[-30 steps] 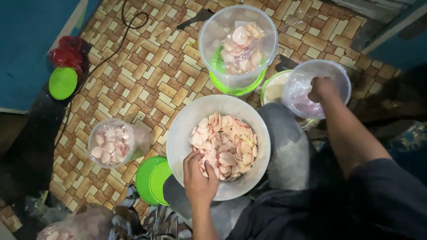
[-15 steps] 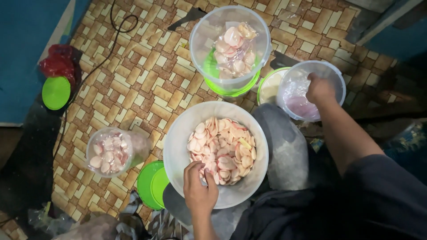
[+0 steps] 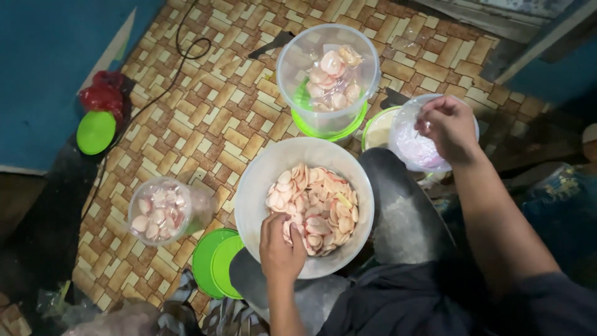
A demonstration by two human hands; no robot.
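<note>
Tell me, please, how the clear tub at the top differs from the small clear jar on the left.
The clear tub is larger and stands on a green lid; the small clear jar rests directly on the patterned floor. The tub's pink crackers lie against one side, leaving space, while the jar looks nearly full. Both are transparent, uncovered, hold pale pink crackers, and neither hand touches them.

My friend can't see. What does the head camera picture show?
A person's left hand digs into a big white bowl of pink-and-white chips, while the right hand reaches into a small clear plastic tub. Two clear tubs of chips and green lids sit on the patterned floor.
</note>
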